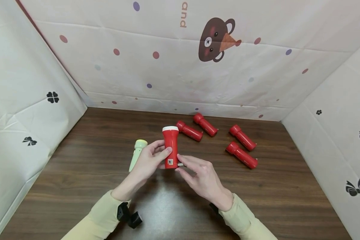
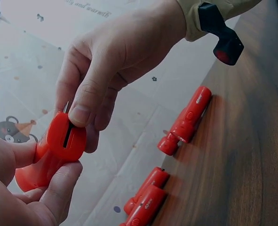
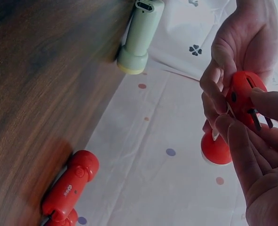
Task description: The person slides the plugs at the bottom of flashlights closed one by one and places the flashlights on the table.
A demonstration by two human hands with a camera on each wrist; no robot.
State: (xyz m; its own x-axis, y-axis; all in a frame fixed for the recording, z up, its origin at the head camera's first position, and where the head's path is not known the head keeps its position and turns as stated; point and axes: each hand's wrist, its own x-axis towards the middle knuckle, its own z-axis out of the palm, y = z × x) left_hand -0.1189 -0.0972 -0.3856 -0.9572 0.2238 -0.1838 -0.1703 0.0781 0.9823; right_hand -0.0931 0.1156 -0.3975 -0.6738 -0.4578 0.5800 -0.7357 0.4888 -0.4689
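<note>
My left hand [image 1: 149,160] grips a red flashlight [image 1: 171,140] with a white rim at its head, which points up and away from me. A small label sits near its base. At the base end, my right hand [image 1: 201,176] holds thumb and fingertips about the metal plug prongs [image 3: 256,120] that stick out from the side. In the left wrist view a dark slot [image 2: 68,136] shows in the flashlight's end face, with the right thumb at its edge. A pale green flashlight [image 1: 137,154] lies on the table just beyond my left hand, partly hidden by it.
Several red flashlights lie on the brown wooden table [image 1: 87,186]: two behind the held one, including one at the back [image 1: 205,124], and two farther right, the nearer one [image 1: 242,155] at an angle. White printed sheets [image 1: 156,73] stand along the back and both sides.
</note>
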